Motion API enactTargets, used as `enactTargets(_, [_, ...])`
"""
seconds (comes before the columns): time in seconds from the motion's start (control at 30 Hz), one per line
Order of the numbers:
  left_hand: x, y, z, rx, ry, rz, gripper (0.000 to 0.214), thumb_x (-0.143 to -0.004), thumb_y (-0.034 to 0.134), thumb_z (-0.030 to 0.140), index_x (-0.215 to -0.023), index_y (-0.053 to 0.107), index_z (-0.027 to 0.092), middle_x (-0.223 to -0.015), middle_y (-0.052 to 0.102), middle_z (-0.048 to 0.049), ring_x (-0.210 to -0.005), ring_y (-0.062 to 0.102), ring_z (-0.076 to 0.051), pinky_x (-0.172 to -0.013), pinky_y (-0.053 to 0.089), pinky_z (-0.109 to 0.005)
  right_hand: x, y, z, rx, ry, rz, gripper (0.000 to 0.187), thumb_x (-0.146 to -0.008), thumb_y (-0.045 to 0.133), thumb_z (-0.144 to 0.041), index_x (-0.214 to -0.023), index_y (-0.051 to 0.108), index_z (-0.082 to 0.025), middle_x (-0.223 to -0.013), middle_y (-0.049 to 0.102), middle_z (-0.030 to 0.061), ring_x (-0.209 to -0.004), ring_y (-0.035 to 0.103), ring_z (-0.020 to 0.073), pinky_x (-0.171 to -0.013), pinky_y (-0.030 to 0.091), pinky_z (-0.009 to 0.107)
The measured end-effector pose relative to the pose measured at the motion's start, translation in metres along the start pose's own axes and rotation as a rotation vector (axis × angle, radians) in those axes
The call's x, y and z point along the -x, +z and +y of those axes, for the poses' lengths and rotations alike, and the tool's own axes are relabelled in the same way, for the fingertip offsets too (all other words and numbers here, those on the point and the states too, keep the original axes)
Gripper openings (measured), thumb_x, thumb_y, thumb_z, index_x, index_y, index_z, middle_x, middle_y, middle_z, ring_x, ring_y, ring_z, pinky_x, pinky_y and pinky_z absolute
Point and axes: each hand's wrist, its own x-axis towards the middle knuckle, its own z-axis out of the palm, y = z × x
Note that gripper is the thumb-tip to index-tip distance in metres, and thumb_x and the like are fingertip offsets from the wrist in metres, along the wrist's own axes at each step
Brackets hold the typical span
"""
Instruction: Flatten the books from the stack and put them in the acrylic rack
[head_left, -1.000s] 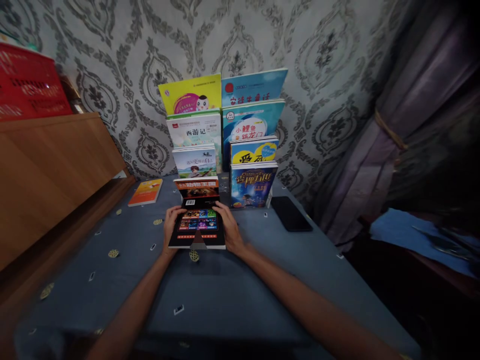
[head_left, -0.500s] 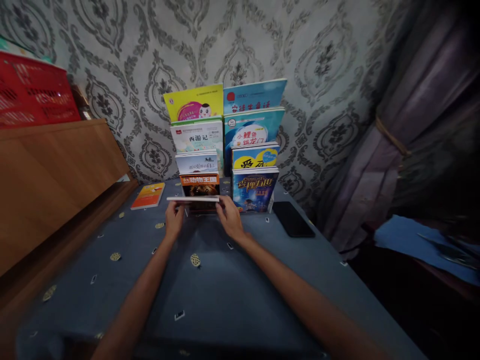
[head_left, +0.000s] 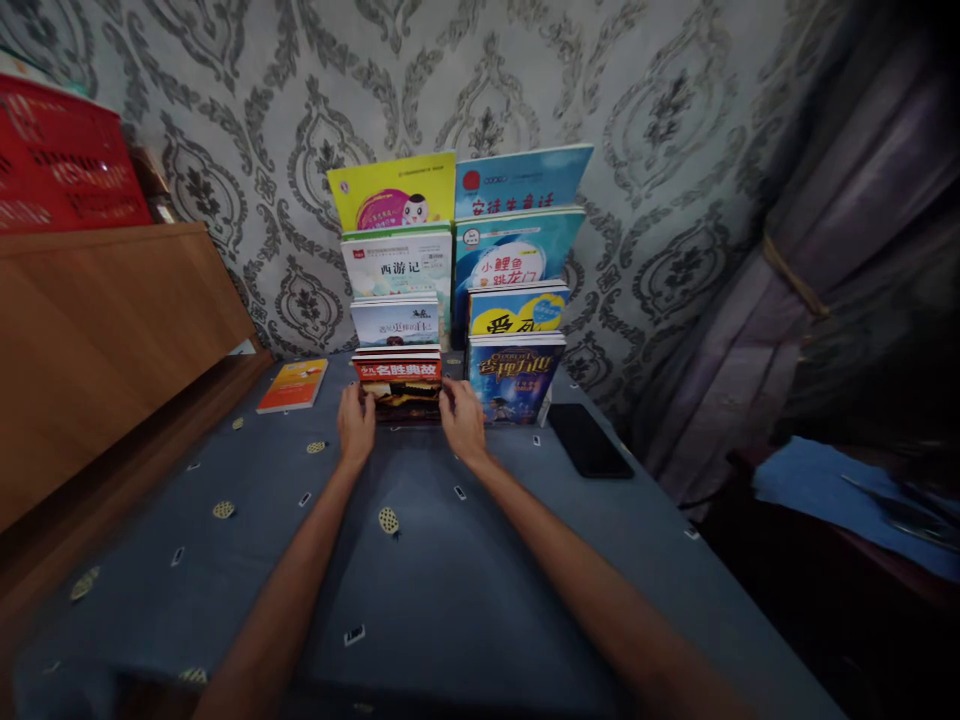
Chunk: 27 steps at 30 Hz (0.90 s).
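A book with a red title band and a dark picture (head_left: 405,398) stands upright at the front of the left column of books. My left hand (head_left: 356,422) grips its left edge, and my right hand (head_left: 461,415) grips its right edge. Behind it rise a pale blue-white book (head_left: 395,322), a white book (head_left: 397,265) and a yellow book (head_left: 394,195) in tiers. Just right of my right hand stands a dark blue book (head_left: 516,385), the front one of the right column.
Behind the dark blue book are a yellow-and-blue book (head_left: 517,312) and two taller blue books. An orange book (head_left: 294,386) lies flat at left. A black tablet or phone (head_left: 589,440) lies at right. The wooden cabinet (head_left: 112,340) carries a red basket (head_left: 67,160).
The book in my hands has gone from lying nearly flat, edge toward me, to standing upright, its red cover now covering the orange-titled book behind. My view has shifted slightly.
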Motion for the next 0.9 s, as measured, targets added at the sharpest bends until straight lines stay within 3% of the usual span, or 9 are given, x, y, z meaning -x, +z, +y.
enactTargets(0.33, [0.000,0.001,0.001,-0.122,0.023,-0.032,0.023,-0.100,0.038,0.027,-0.101,0.060,0.019,-0.099,0.061,-0.0109,-0.101,0.059,-0.027,-0.092,0.049,-0.042,0.007,0.010,0.006,0.108,0.042,-0.051,0.042,-0.096,0.038,-0.019,-0.130,0.062,-0.016,-0.109,0.067,0.0141,-0.103,0.063,0.0269,-0.095,0.052,0.043])
enactTargets(0.63, [-0.002,0.008,0.010,-0.130,0.002,-0.013,0.038,-0.100,0.037,0.027,-0.135,0.048,0.018,-0.117,0.059,-0.0149,-0.109,0.061,-0.028,-0.093,0.051,-0.042,0.006,0.017,0.005,0.119,0.079,-0.036,0.048,-0.093,0.039,-0.019,-0.138,0.055,-0.014,-0.116,0.065,0.0157,-0.111,0.060,0.0281,-0.100,0.049,0.045])
enactTargets(0.9, [-0.004,0.010,0.014,-0.215,-0.030,-0.049,0.046,-0.099,0.042,0.028,-0.143,0.048,0.016,-0.113,0.058,-0.0146,-0.101,0.064,-0.029,-0.087,0.052,-0.040,0.007,0.022,0.008,0.083,0.105,-0.025,0.050,-0.089,0.043,-0.020,-0.137,0.054,-0.013,-0.118,0.064,0.0179,-0.115,0.058,0.0328,-0.103,0.047,0.054])
